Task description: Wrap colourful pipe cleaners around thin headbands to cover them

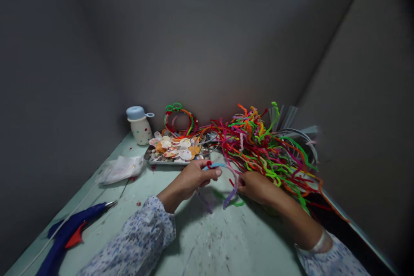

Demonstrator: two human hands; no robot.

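My left hand [196, 177] is closed on the top of a headband [231, 173], an arch wrapped in fuzzy blue, pink and purple pipe cleaner. A small dark red bit shows on the band beside my left fingers. The band's two purple ends point down toward the table. At its right side my right hand [250, 184] is closed in a pinch, with the tip of a red pipe cleaner [231, 182] sticking out from the fingers. Whether those fingers also touch the band is hidden. A green pipe cleaner [238, 203] lies on the table below.
A large tangle of coloured pipe cleaners [258, 151] fills the back right. Behind my left hand is a metal tray [168, 163] of petal-shaped pieces, with finished-looking headbands [194, 120] behind it. Leftward are a lidded bottle [139, 131], a plastic bag [121, 169] and a blue glue gun [77, 224] with its cord.
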